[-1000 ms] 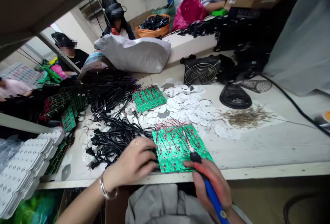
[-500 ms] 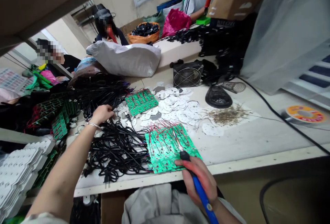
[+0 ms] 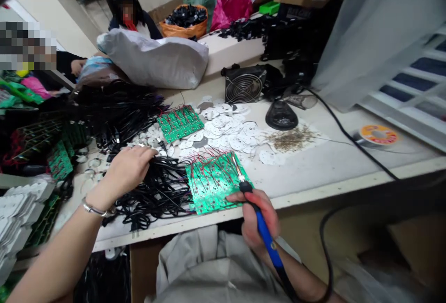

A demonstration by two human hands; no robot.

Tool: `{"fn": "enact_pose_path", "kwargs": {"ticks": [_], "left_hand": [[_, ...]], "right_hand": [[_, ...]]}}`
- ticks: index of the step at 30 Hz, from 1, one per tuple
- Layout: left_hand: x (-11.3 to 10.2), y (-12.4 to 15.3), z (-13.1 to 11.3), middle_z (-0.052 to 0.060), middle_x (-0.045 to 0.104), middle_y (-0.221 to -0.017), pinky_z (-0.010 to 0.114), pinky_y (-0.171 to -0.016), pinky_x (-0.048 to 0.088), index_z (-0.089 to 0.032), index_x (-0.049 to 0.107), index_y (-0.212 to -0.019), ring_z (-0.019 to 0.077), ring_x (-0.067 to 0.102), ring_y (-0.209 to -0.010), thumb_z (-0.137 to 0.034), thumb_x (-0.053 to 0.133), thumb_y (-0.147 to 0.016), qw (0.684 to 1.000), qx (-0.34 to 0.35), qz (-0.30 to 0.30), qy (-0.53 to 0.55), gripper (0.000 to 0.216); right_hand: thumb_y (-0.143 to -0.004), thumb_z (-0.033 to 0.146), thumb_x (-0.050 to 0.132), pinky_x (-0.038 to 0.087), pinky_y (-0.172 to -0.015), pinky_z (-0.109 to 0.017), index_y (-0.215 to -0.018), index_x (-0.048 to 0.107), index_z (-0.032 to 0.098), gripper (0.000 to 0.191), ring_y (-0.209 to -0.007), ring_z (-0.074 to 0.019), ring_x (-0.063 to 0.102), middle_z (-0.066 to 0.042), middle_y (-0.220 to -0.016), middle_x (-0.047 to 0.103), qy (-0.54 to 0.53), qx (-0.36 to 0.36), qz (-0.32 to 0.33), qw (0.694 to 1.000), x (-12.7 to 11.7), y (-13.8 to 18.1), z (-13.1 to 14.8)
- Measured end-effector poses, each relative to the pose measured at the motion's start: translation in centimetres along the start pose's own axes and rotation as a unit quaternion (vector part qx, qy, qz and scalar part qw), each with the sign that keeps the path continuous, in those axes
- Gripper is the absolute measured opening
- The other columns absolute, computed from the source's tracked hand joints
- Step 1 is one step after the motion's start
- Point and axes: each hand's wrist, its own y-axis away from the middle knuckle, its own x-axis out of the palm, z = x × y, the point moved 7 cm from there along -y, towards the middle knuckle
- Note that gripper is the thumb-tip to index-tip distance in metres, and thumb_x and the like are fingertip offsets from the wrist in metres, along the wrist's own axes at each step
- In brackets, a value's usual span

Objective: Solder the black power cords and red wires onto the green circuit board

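My right hand [image 3: 258, 217] grips a blue-handled soldering iron [image 3: 259, 221], its tip resting over a green circuit board [image 3: 214, 182] with red wires at the table's front edge. My left hand [image 3: 127, 168] reaches over a tangle of black cables [image 3: 158, 191] left of the board, fingers curled and pinched near small white parts; what they hold is too small to name. A metal bracelet circles that wrist.
A second green board [image 3: 179, 122] lies among white round discs [image 3: 230, 135]. Behind stand a small fan [image 3: 244, 87], a black iron stand [image 3: 281, 116], clipped wire scraps [image 3: 289, 139], a solder spool [image 3: 378, 135]. Stacked boards and white trays sit left. Other people work beyond a white sack [image 3: 156, 63].
My left hand went from the board's edge out to the far cables, then drew back toward the near tangle. The view swung right and down; the iron stays on the board.
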Motion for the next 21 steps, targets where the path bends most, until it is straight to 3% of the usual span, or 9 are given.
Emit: {"fn": "enact_pose_path", "kwargs": {"ticks": [3, 6, 8, 12, 16, 21], "left_hand": [[2.2, 1.6, -1.7, 0.012, 0.068, -0.093, 0.039, -0.071, 0.046, -0.017, 0.065, -0.099, 0.0270, 0.063, -0.084, -0.010, 0.035, -0.080, 0.992, 0.051, 0.067, -0.096, 0.036], [1.5, 2.4, -2.3, 0.012, 0.066, -0.105, 0.042, -0.077, 0.045, -0.017, 0.063, -0.108, 0.0287, 0.061, -0.092, -0.015, 0.039, -0.080, 0.994, 0.077, 0.040, -0.071, 0.037], [0.4, 1.9, -4.0, 0.011, 0.065, -0.108, 0.042, -0.080, 0.045, -0.019, 0.062, -0.111, 0.0276, 0.060, -0.094, -0.023, 0.042, -0.084, 0.995, 0.091, 0.018, -0.020, 0.034], [-0.4, -1.5, -11.1, 0.011, 0.066, -0.102, 0.036, -0.078, 0.047, -0.016, 0.063, -0.109, 0.0235, 0.060, -0.092, -0.032, 0.044, -0.092, 0.992, 0.083, -0.044, 0.084, 0.030], [2.3, -5.3, -16.7, 0.013, 0.066, -0.093, 0.040, -0.074, 0.044, -0.015, 0.067, -0.096, 0.0274, 0.060, -0.089, -0.025, 0.049, -0.090, 0.998, 0.028, -0.024, 0.044, 0.022], [4.2, -6.4, -16.8, 0.012, 0.065, -0.085, 0.041, -0.074, 0.041, -0.016, 0.068, -0.079, 0.0277, 0.059, -0.087, -0.022, 0.047, -0.090, 0.998, 0.016, 0.019, 0.054, 0.024]], "right_hand": [[-0.087, 0.011, 0.047, 0.055, -0.068, -0.036, -0.107, 0.055, 0.023, 0.025, -0.066, -0.0154, 0.066, 0.000, -0.082, 0.065, -0.030, 0.034, -0.053, 0.998, -0.5, -0.1, 0.0], [-0.089, 0.016, 0.046, 0.056, -0.068, -0.037, -0.106, 0.053, 0.024, 0.020, -0.064, -0.0141, 0.067, 0.001, -0.085, 0.062, -0.027, 0.053, -0.073, 0.996, -1.1, -0.5, 0.2], [-0.090, 0.018, 0.047, 0.056, -0.067, -0.036, -0.106, 0.052, 0.024, 0.018, -0.064, -0.0140, 0.067, 0.001, -0.085, 0.060, -0.030, 0.055, -0.086, 0.994, -1.5, -1.0, 0.4], [-0.090, 0.021, 0.047, 0.056, -0.064, -0.034, -0.105, 0.051, 0.025, 0.016, -0.060, -0.0120, 0.065, 0.001, -0.086, 0.057, -0.028, 0.054, -0.108, 0.992, -2.1, -1.9, 0.6], [-0.092, 0.023, 0.046, 0.056, -0.061, -0.032, -0.107, 0.051, 0.024, 0.016, -0.058, -0.0110, 0.063, 0.001, -0.084, 0.058, -0.004, 0.082, -0.084, 0.993, -2.6, -1.9, 0.8], [-0.091, 0.020, 0.047, 0.055, -0.065, -0.033, -0.107, 0.053, 0.025, 0.017, -0.062, -0.0127, 0.064, 0.001, -0.081, 0.059, 0.001, 0.086, -0.064, 0.994, -3.3, -1.0, 1.2]]}}
